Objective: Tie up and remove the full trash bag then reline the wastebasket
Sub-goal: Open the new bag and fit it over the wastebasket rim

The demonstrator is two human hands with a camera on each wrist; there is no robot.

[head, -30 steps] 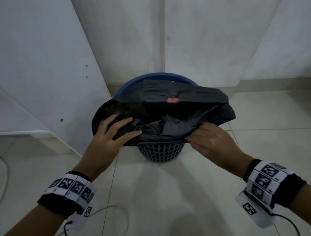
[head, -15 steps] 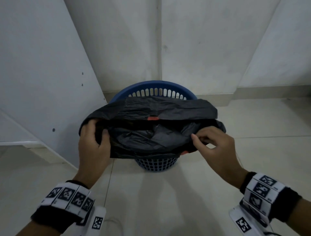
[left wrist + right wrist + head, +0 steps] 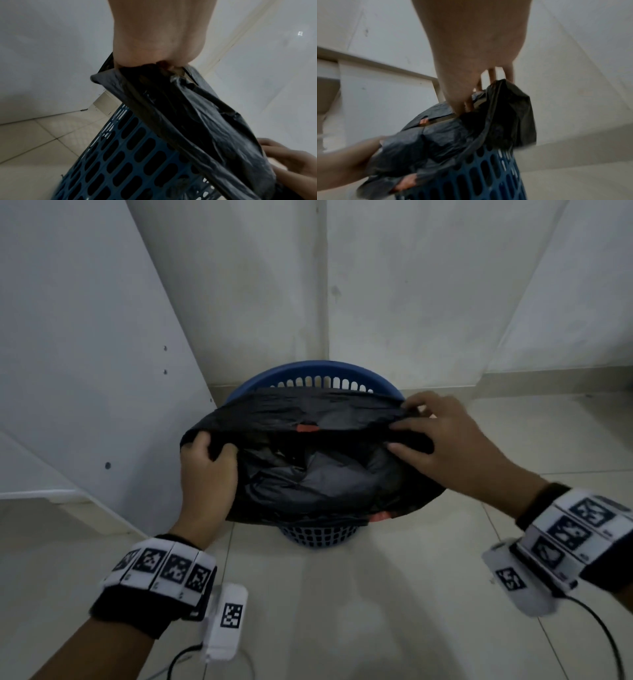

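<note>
Your left hand (image 3: 209, 470) and right hand (image 3: 442, 440), set apart, grip the black bag (image 3: 325, 484) over the blue basket (image 3: 318, 368); overstretching could tear it.

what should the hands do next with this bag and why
Probably stretch the hem of the black bag back and down over the far rim of the blue basket. The left hand grips the hem at the left and the right hand holds it at the right, yet the far rim shows bare above the hem.
</note>
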